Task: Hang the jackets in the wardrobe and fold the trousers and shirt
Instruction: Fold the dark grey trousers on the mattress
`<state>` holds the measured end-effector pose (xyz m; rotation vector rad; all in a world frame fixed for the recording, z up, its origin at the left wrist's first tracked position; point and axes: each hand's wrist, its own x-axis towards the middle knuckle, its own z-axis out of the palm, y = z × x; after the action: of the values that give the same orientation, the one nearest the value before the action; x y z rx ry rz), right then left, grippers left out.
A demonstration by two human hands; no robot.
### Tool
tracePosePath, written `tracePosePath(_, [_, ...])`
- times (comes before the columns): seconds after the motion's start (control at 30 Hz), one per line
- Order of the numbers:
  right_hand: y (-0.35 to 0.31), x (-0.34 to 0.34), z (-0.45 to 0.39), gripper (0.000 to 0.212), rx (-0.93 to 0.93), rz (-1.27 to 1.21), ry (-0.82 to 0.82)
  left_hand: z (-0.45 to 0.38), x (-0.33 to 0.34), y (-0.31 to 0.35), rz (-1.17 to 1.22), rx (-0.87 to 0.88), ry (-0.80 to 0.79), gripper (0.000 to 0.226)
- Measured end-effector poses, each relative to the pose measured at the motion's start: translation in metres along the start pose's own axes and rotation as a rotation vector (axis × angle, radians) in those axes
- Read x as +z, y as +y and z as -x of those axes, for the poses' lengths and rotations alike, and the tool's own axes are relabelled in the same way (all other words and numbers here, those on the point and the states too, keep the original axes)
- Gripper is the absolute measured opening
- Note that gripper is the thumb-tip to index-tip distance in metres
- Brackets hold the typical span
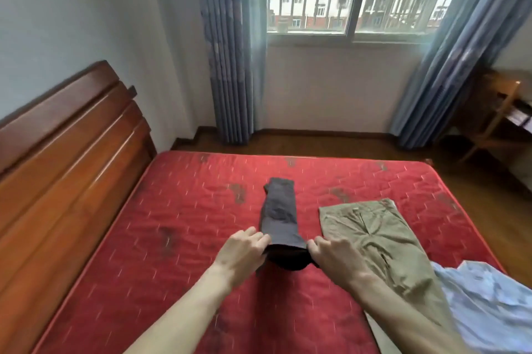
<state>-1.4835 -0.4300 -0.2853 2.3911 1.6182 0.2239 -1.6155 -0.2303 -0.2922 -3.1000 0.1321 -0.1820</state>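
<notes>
The grip of the left hand [244,250] pinches the near left edge of the dark trousers [279,211], and the right hand [335,253] pinches the near right edge, fingers curled into the cloth. The dark trousers lie as a narrow folded strip in the middle of the red bed [144,238]. Just to their right lie the khaki trousers [374,238], spread flat, with the pale blue shirt [483,301] crumpled at the bed's near right corner.

Left hand [244,250] and right hand [335,254] grip the near end of dark grey trousers [279,209] at frame centre; khaki trousers [374,235] lie just right on the red mattress [144,238].
</notes>
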Motion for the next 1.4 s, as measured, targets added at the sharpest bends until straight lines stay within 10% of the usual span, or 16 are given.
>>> tracePosePath(0.37, [-0.105, 0.132, 0.099, 0.022, -0.139, -0.254, -0.441, 0.107, 0.156, 0.090, 0.238, -0.112, -0.551, 0.028])
tracePosePath(1.07, [-0.281, 0.360, 0.244, 0.039, -0.063, -0.389, -0.858, 0.253, 0.359, 0.196, 0.352, -0.109, -0.908, 0.023])
tracePosePath(1.4, [-0.284, 0.423, 0.188, 0.020, 0.406, -0.578, -0.075, 0.212, 0.439, 0.202, 0.278, -0.455, -0.486, 0.054])
